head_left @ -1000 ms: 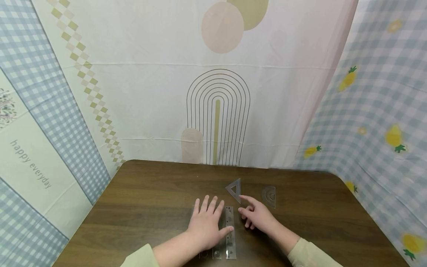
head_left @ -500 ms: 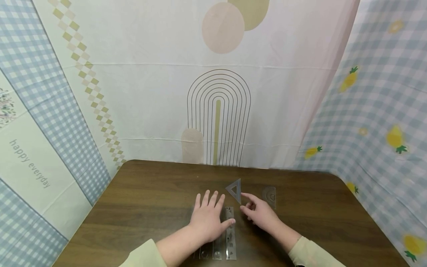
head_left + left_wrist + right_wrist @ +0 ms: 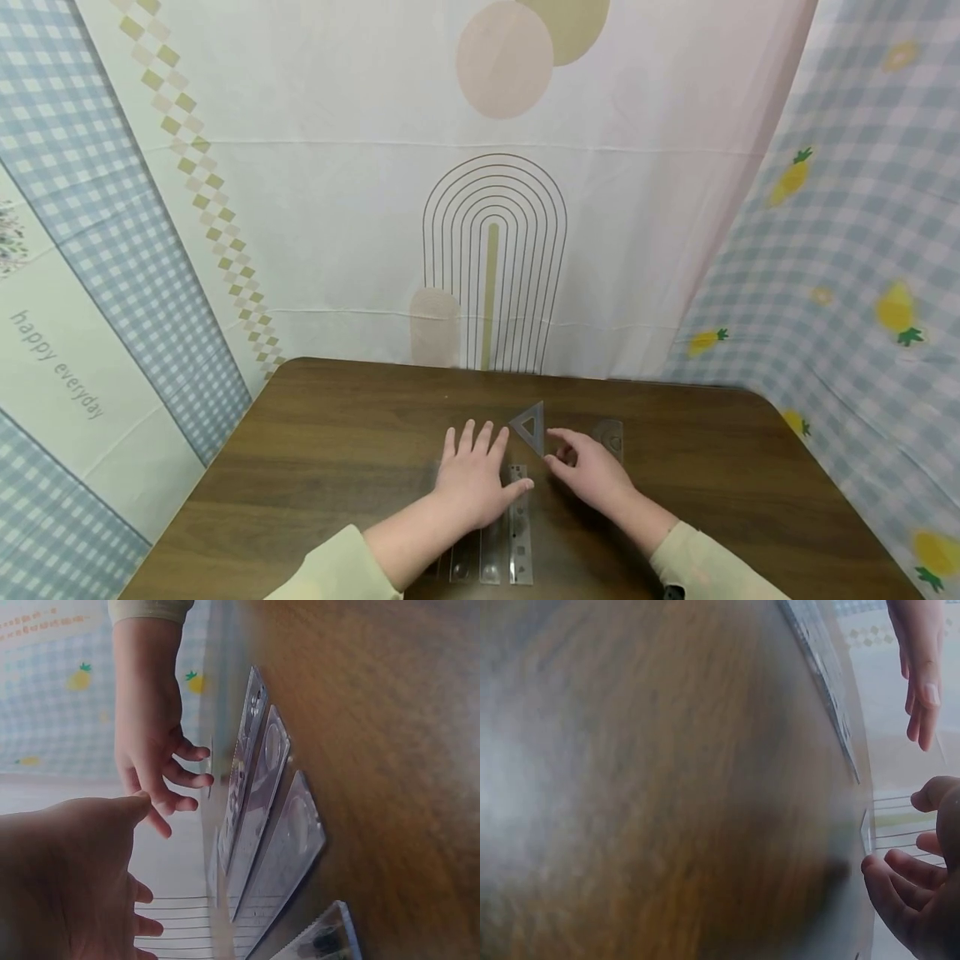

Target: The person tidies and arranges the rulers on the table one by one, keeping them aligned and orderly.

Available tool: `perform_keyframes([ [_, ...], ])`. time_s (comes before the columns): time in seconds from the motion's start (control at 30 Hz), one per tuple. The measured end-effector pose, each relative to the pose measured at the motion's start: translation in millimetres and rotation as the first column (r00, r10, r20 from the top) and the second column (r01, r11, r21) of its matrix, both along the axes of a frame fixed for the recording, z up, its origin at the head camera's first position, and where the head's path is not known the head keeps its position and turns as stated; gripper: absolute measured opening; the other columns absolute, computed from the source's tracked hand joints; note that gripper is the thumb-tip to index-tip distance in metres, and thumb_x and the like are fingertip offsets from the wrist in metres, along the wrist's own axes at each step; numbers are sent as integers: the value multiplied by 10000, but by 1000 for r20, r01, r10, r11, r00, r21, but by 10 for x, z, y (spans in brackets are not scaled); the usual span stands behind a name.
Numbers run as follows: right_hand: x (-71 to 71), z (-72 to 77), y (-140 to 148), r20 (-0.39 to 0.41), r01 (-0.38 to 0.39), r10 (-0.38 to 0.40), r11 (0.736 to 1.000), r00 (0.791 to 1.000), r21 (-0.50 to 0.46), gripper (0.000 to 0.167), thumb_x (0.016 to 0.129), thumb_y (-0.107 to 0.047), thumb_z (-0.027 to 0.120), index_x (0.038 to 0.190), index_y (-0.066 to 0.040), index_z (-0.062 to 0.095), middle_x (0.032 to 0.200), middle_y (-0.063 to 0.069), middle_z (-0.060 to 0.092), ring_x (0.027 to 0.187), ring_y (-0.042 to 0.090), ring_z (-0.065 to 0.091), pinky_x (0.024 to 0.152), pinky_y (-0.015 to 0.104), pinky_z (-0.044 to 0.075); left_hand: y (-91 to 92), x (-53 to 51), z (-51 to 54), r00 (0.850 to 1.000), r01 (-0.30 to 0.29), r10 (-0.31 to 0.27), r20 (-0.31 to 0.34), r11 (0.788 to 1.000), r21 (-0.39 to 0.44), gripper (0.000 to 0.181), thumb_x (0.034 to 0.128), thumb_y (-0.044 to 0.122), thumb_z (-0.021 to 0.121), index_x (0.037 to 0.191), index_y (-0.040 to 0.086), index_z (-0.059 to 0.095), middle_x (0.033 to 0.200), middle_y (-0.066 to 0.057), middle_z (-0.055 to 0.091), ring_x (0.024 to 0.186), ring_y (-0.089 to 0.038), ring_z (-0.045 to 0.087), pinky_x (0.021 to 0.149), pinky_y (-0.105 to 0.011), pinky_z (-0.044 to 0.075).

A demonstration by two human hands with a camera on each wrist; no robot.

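Note:
My left hand [image 3: 471,487] is palm down with its fingers spread over several clear plastic rulers [image 3: 521,542] lying side by side. In the left wrist view a gap shows between this hand and the rulers [image 3: 259,802]; it holds nothing. The right hand [image 3: 591,468], fingers loosely bent, hovers just right of a clear triangular set square [image 3: 538,429] with a triangular cut-out. Nothing is between its thumb and fingers. Behind it lies a clear protractor [image 3: 615,435], partly hidden by the hand. The left hand and forearm cover much of the left-hand rulers.
The brown wooden table [image 3: 337,433] has rounded far corners. A white patterned cloth [image 3: 337,225] hangs along its back edge. Blue checked cloth with pineapples [image 3: 840,250] hangs on the right, and another checked cloth [image 3: 97,183] on the left.
The left hand has slid forward and slightly right above the rulers. The right hand has moved slightly right and forward, its index finger bending more. Set square, protractor and rulers stay put.

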State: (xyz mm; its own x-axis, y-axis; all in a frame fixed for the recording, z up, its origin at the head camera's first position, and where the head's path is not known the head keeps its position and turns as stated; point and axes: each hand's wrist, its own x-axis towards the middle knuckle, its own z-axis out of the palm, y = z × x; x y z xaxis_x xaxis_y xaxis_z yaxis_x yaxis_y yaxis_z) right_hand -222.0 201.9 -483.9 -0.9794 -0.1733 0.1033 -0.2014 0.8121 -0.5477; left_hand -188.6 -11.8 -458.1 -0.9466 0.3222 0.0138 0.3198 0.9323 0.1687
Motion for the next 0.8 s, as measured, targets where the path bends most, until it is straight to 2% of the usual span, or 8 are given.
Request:
perform_keyframes([
  [0.2,-51,-34,52,-31,8,-6,998,999,57,423,912,-289,714,1306,-152,644,927,-52,609,784,98,554,658,329,477,53,-81,8,999,-25,25,23,1000,1,873,909,748,422,1573,192,315,1595,-96,317,1482,-373,199,1167,-608,101],
  [0.3,-82,-46,68,-43,10,-7,998,999,57,412,910,-285,716,1290,-140,654,946,-29,609,810,120,566,690,361,498,93,-128,-5,999,-40,40,37,999,-4,872,908,748,426,1571,192,321,1592,-98,323,1478,-370,215,1167,-602,117],
  [0.5,-133,-63,74,-31,3,-1,999,1000,54,418,919,-295,710,1299,-132,649,1007,-5,615,894,157,595,781,430,523,194,-235,-63,996,-64,66,60,997,-36,868,900,750,440,1552,183,365,1565,-95,375,1456,-375,272,1158,-597,161],
  [0.8,-215,-107,49,9,3,-3,999,1000,36,438,935,-307,691,1333,-137,621,1172,64,623,1086,251,606,900,492,502,267,-356,-80,991,-96,104,84,991,-88,867,909,752,411,1557,178,356,1569,-92,369,1459,-375,268,1161,-595,154],
])
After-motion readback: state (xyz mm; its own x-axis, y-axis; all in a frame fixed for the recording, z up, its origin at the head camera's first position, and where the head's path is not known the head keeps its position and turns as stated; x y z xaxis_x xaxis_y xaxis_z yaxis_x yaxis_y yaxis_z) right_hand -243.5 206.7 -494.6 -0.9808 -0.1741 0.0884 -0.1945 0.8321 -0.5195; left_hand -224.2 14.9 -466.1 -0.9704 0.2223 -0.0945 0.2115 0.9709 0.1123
